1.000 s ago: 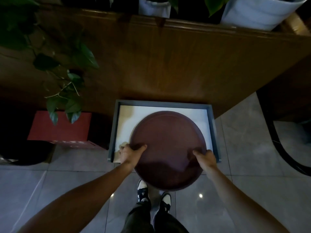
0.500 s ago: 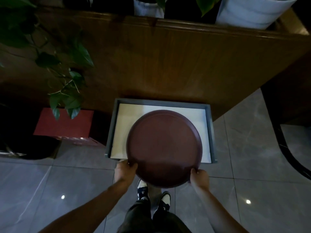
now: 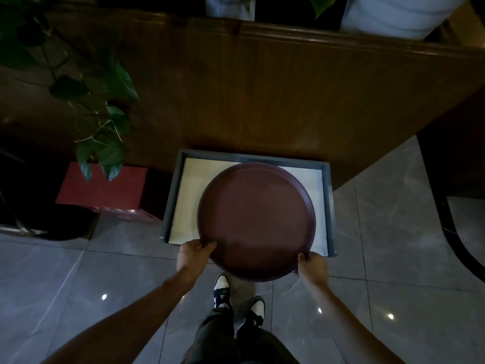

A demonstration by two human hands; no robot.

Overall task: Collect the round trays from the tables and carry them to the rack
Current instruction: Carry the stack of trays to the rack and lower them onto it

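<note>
A dark brown round tray hangs over a grey box-like rack on the floor, its near edge sticking out past the rack's front wall. My left hand grips the tray's near-left rim, thumb on top. On the near-right rim my right hand holds the same tray. A white sheet lines the rack's bottom and shows beside the tray. Whether the tray rests on the rack or is held above it cannot be told.
A tall wooden partition stands right behind the rack, with white pots on top. A leafy plant hangs over a red box at the left. A dark curved chair frame is at the right. My shoes stand on grey tiles.
Both hands slid from the tray's sides to its near rim. The tray shifted a little farther over the rack, and the view pulled back slightly.
</note>
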